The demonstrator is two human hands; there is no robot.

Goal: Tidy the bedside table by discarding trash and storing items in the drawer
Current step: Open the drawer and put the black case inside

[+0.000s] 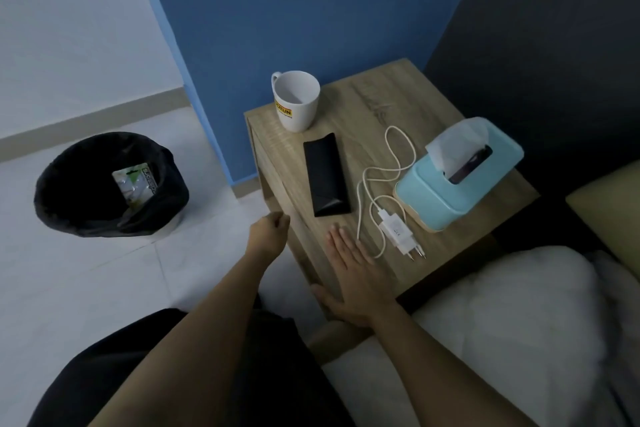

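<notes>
The wooden bedside table (367, 104) carries a white mug (295, 101) at its back left corner, a black glasses case (326, 175) in the middle, a white charger with its coiled cable (397, 232), and a light blue tissue box (457, 180) on the right. My right hand (349, 274) lies flat and open on the table's near corner, just left of the charger cable. My left hand (270, 232) is curled at the table's left front edge, where the drawer front is; whether it grips anything is hidden.
A black-lined trash bin (110, 184) stands on the tiled floor to the left, with a flat packet (135, 184) inside. A blue wall is behind the table. A white pillow (519, 322) and bed lie at the lower right.
</notes>
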